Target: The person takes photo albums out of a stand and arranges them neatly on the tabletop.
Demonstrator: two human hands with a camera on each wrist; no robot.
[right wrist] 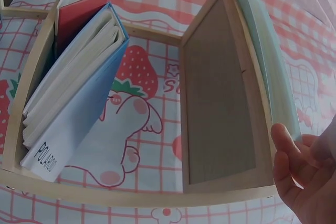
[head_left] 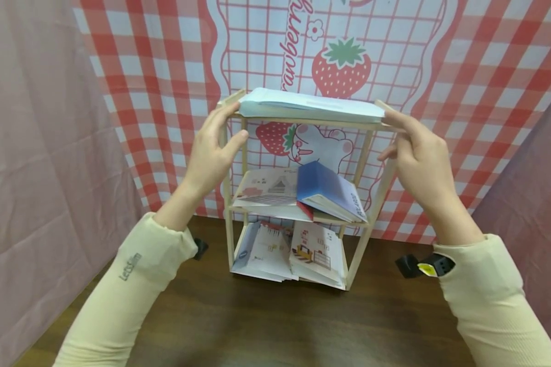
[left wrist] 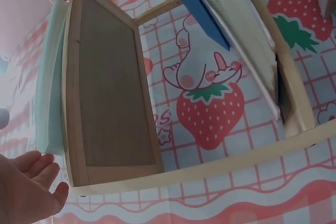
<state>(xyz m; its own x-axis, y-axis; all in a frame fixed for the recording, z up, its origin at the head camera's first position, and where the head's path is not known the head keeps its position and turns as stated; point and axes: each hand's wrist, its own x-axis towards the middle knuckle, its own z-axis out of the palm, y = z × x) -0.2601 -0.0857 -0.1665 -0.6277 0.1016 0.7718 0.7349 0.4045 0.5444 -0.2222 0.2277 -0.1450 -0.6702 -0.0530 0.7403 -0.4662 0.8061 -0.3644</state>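
On a brown wooden table [head_left: 266, 326], a three-tier shelf [head_left: 359, 255] of pale wood stands upright before a hung cloth [head_left: 165, 76]. The cloth is red-and-white check at its sides, with a wavy-bordered grid panel printed with strawberries and a white cartoon animal in the middle. A pink drape [head_left: 50, 153] closes off the left; a duskier drape [head_left: 528, 199] closes off the right.

The pale book [head_left: 307, 104] lies on the top tier, long side towards you. It is light blue, turning greenish in both wrist views, with smooth sides and slightly rounded edges. A fold or parting runs along its front; the faint marks on top are too blurred to read. It spans most of the width between the shelf's uprights.

Your left hand [head_left: 213, 148] touches the left end with straight fingers, thumb apart. Your right hand [head_left: 422, 163] has its forefinger extended to the right end, the other fingers loosely bent beside the upright. Neither hand is clamped on the book; how hard they press, you cannot tell from here.

Below, the middle tier bears an illustrated book [head_left: 271, 188] and a tilted blue book [head_left: 323, 183] lettered in capitals; two more books [head_left: 317, 250] occupy the bottom tier.
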